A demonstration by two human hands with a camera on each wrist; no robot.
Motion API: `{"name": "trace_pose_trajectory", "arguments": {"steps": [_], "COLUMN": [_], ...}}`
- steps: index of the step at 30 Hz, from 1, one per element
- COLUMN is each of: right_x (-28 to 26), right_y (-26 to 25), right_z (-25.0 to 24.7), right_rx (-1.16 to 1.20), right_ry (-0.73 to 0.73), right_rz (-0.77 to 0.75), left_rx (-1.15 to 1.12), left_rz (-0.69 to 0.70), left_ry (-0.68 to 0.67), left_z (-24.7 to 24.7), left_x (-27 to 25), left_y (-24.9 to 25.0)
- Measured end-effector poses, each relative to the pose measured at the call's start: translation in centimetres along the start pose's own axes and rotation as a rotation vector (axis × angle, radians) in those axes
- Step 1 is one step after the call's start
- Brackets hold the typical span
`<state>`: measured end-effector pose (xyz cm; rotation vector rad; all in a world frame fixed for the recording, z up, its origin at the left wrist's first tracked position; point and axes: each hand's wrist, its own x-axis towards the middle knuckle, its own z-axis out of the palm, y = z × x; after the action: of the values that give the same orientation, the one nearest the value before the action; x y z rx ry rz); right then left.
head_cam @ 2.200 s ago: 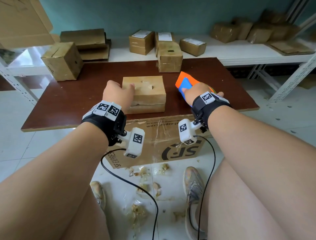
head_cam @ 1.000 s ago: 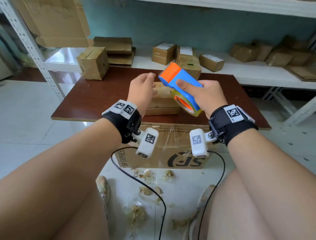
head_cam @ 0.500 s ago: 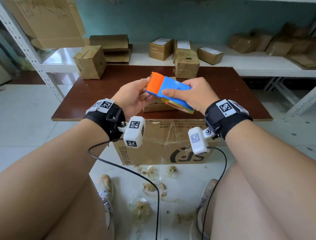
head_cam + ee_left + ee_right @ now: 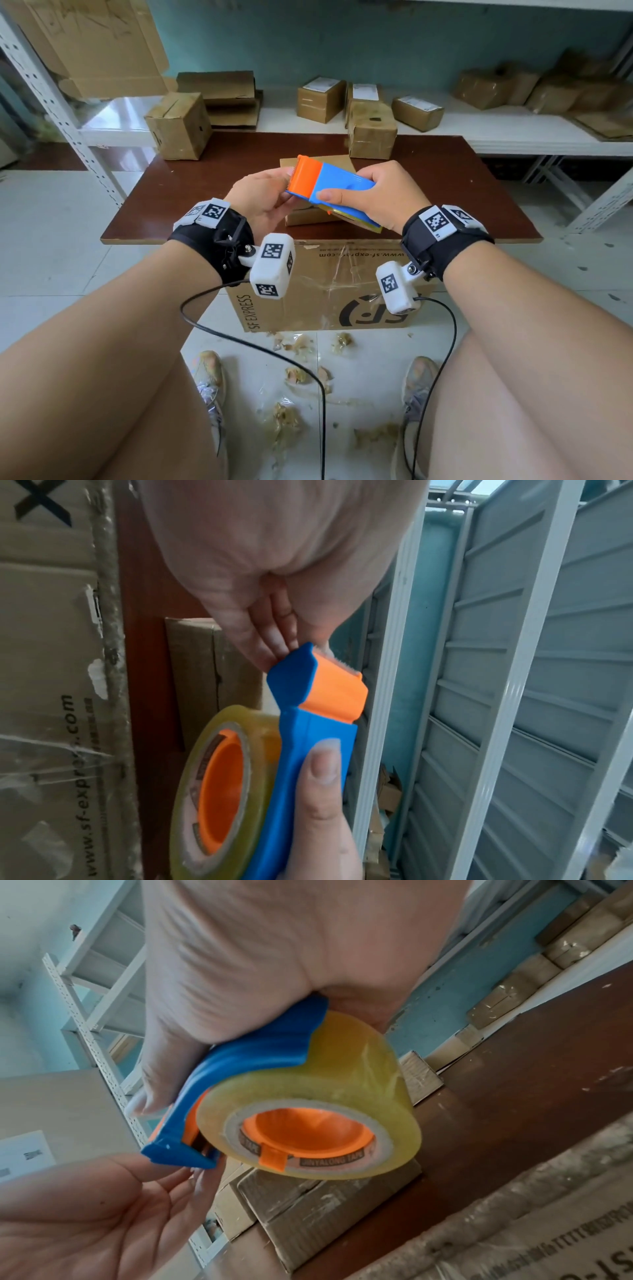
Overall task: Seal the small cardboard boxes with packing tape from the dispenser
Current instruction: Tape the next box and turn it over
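A blue and orange tape dispenser (image 4: 310, 176) hangs above the small cardboard box (image 4: 337, 161) that lies on the brown table (image 4: 205, 185). My right hand (image 4: 346, 187) grips its blue body, thumb on the near side. The yellowish tape roll (image 4: 308, 1096) sits under that hand. My left hand (image 4: 284, 190) pinches the dispenser's orange cutter end, thumb above and fingers (image 4: 270, 647) beneath the blue tip. The box (image 4: 308, 1218) shows below the roll, untouched by either hand. Whether a loose tape end is held, I cannot tell.
Two more cardboard boxes (image 4: 178, 126) (image 4: 371, 132) stand at the table's far edge. A white shelf (image 4: 513, 133) behind holds several parcels. A large SF Express carton (image 4: 325, 291) sits under the table. Tape scraps (image 4: 287, 418) and a cable lie on the floor.
My right hand lifted the dispenser off the table to above the box. My left hand left the box top and came to the dispenser's orange end.
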<state>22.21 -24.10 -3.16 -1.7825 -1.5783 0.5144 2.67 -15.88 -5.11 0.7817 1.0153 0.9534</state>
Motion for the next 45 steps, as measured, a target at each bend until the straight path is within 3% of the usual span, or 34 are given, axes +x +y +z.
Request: {"name": "trace_pose_trajectory", "arguments": {"steps": [6, 14, 18, 20, 23, 30, 37, 40, 45], "right_x": [0.3, 0.1, -0.3, -0.6, -1.1, -1.3, -0.8, -0.6, 0.9], "right_y": [0.1, 0.4, 1.0, 1.9, 2.8, 2.0, 0.8, 0.5, 4.6], "right_z": [-0.1, -0.3, -1.1, -1.6, -1.6, -0.9, -1.5, -2.4, -5.3], "right_rx": [-0.055, -0.119, -0.198, -0.194, -0.191, -0.287, -0.332, -0.355, -0.252], "right_ry": [-0.032, -0.037, -0.027, -0.009, 0.016, 0.13, 0.303, 0.392, 0.439], "right_rz": [-0.034, -0.066, -0.063, -0.022, 0.023, 0.071, 0.151, 0.179, 0.458], "left_rx": [0.031, 0.089, -0.011, 0.028, 0.137, 0.175, 0.445, 0.384, 0.386], "left_rz": [0.076, 0.027, 0.006, 0.078, 0.186, 0.366, 0.834, 0.884, 1.068], "left_ry": [0.11, 0.149, 0.221, 0.22, 0.113, 0.022, 0.014, 0.023, -0.046], "left_z": [-0.1, 0.4, -1.0, -2.4, -3.0, -1.0, 3.0, 4.5, 5.7], "left_x": [-0.3, -0.4, 0.1, 0.4, -0.2, -1.7, -3.1, -3.3, -5.9], "left_y": [-0.4, -0.3, 0.9, 1.3, 1.1, 1.0, -1.1, -1.6, -1.6]}}
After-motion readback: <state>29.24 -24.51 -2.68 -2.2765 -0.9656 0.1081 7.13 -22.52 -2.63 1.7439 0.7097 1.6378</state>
